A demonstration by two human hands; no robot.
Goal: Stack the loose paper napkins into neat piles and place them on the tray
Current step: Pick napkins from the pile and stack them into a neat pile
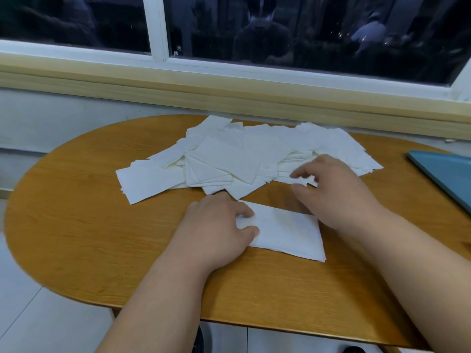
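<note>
Honey-brown wood grain across the table. Plain white napkins heaped at the table's far side. Teal-blue tray at its right edge. Cream-yellow sill beyond.

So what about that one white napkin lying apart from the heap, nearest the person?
The separate napkin is a white, softly textured paper rectangle lying flat and slightly skewed on the wooden table, just nearer than the loose heap. One sheet or several, I cannot tell. The left hand rests its fingers on the left end; the right hand, reaching to the heap, hides the far right corner.
</note>
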